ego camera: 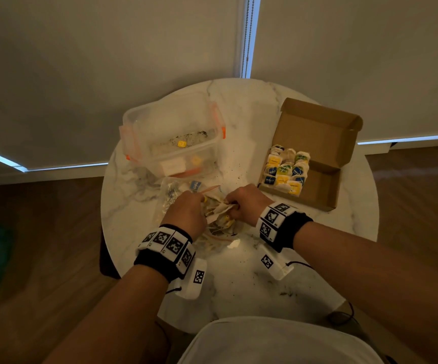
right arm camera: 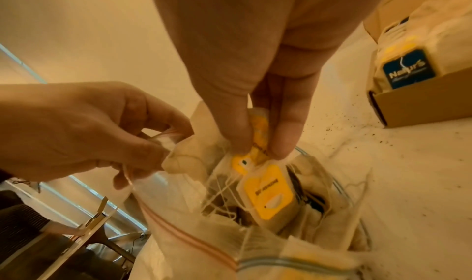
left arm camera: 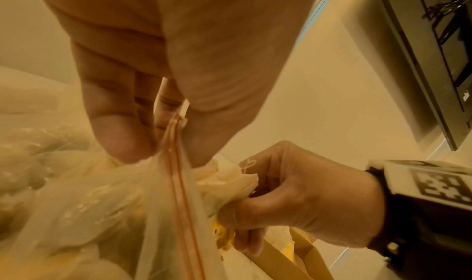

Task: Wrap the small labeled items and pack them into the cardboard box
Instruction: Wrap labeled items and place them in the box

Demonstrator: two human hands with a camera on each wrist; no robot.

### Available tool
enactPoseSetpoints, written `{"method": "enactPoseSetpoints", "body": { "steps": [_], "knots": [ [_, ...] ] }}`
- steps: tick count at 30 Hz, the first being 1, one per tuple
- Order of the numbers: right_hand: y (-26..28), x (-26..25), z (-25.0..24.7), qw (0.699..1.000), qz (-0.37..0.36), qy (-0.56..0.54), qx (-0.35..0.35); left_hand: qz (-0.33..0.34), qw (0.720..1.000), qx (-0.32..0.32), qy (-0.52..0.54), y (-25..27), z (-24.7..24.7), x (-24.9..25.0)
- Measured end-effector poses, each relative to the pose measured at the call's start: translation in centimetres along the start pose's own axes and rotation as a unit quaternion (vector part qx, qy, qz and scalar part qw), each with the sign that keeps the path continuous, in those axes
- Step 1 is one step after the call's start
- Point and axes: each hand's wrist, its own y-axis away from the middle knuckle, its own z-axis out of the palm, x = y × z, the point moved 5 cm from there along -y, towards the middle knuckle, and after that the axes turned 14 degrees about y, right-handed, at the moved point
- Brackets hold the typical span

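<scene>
At clear zip bag (right arm camera: 178, 234) mouth: L hand (right arm camera: 76, 130) on crinkly rim, R hand (right arm camera: 255, 82) on tagged teabag (right arm camera: 258, 143).

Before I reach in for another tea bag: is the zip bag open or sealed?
Open. The left hand pinches the zip bag's rim aside; the right hand pinches a yellow-tagged tea bag inside.

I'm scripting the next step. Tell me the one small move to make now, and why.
Probably lift the right hand up and draw the yellow-tagged tea bag out of the plastic bag. Its fingers already pinch it, the left hand holds the bag's mouth open, and strings tangle below, so pull slowly. The cardboard box has room on its near side.
</scene>
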Motion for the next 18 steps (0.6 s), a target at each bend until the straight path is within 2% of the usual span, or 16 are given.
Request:
{"method": "enactPoseSetpoints", "body": {
  "steps": [7, 14, 18],
  "knots": [
    [0.7, 0.1, -0.2, 1.0, 0.023, -0.015, -0.004, 0.0, 1.0, -0.007, 0.003, 0.3, 0.3, 0.0],
    [1.2, 0.3, -1.0, 0.999, 0.031, -0.01, 0.03, 0.005, 1.0, -0.001, -0.002, 0.2, 0.2, 0.0],
    [1.6, 0.4, -1.5, 0.997, 0.022, -0.044, 0.055, -0.001, 1.0, 0.001, 0.004, -0.1, 0.3, -0.1]
  ]
}}
